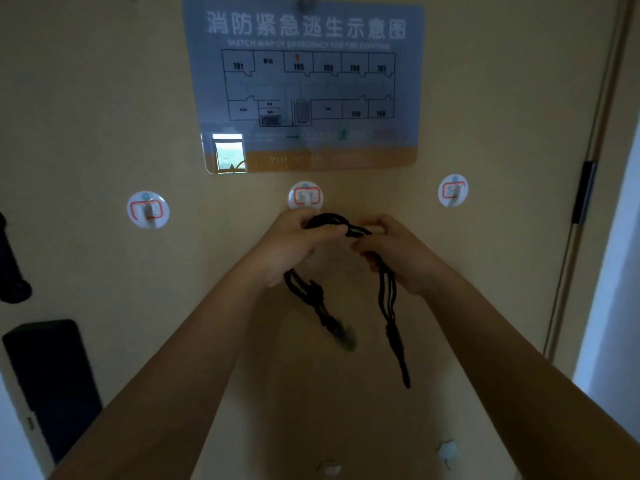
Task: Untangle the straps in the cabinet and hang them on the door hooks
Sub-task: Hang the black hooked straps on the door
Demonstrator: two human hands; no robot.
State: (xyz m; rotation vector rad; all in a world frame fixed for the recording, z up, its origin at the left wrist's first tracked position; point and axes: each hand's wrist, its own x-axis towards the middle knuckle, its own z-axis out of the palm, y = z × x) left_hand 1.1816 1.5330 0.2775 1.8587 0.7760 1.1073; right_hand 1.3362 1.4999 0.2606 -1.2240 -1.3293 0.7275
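Black braided cord straps [385, 299] are bunched between both hands in front of the beige door [485, 98], just below the middle round white adhesive hook [305, 197]. The left hand [294, 247] and right hand [401, 261] each clench the straps, whose loose ends dangle beneath. A blue evacuation map sign [304, 84] hangs above.

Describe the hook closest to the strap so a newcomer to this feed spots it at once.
Find the blue fire escape map on the door; three round white hooks run beneath it. Take the middle hook. Unlike the left hook and right hook, it sits just above the left hand and right hand gripping the black strap.
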